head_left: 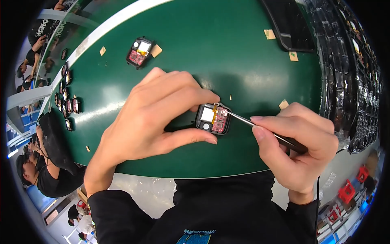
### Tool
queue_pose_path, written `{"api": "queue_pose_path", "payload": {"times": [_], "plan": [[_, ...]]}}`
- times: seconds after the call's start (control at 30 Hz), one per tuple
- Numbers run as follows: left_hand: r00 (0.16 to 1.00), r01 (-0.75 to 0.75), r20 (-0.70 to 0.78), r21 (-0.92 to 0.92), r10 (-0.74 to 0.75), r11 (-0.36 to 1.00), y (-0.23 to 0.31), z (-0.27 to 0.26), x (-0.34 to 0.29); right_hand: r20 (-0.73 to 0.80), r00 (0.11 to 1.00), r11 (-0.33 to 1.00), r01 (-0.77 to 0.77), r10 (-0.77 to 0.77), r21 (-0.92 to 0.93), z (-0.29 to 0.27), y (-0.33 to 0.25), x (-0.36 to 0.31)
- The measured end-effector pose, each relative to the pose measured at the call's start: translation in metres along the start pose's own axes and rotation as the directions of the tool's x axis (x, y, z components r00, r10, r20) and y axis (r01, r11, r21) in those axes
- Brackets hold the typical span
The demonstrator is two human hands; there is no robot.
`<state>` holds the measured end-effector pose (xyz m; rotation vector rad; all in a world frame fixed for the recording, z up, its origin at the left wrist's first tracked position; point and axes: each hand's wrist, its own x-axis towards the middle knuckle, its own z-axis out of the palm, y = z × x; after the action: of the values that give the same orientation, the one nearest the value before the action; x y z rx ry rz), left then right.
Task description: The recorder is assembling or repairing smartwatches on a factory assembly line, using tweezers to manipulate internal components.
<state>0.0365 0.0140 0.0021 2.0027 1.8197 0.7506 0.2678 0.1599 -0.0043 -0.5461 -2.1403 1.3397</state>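
A small black device casing (pixel 213 119), open at the top, lies on the green table in front of me. Inside it are a red circuit board, a white rectangular part, a round white part and a strip of amber tape. My left hand (pixel 156 114) grips the casing between thumb and forefinger, the forefinger at its upper edge and the thumb at its lower one. In my right hand (pixel 298 142) is a pair of slim tweezers (pixel 248 121), silver at the tip and dark toward the back. The tip touches or nearly touches the right edge of the circuit board.
Another such casing (pixel 139 53) sits farther off beside a tan paper scrap (pixel 156 51). Several more devices (pixel 73 105) line the left edge. A black phone-like slab (pixel 290 24) lies at the far right, near stacked clear plastic trays (pixel 337 61). Other people sit at left.
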Motion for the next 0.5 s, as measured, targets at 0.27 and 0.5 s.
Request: {"api": "queue_pose_path", "payload": {"times": [0.27, 0.5], "plan": [[0.999, -0.018, -0.033, -0.026, 0.017, 0.999, -0.009, 0.005, 0.001, 0.084, 0.993, 0.987, 0.097, -0.087, -0.124, 0.007, 0.012, 0.006], [1.0, -0.023, 0.0, -0.004, 0.023, 1.0, -0.009, 0.001, 0.001, 0.104, 0.985, 0.98, 0.151, -0.138, -0.13, 0.01, 0.018, 0.008]]}}
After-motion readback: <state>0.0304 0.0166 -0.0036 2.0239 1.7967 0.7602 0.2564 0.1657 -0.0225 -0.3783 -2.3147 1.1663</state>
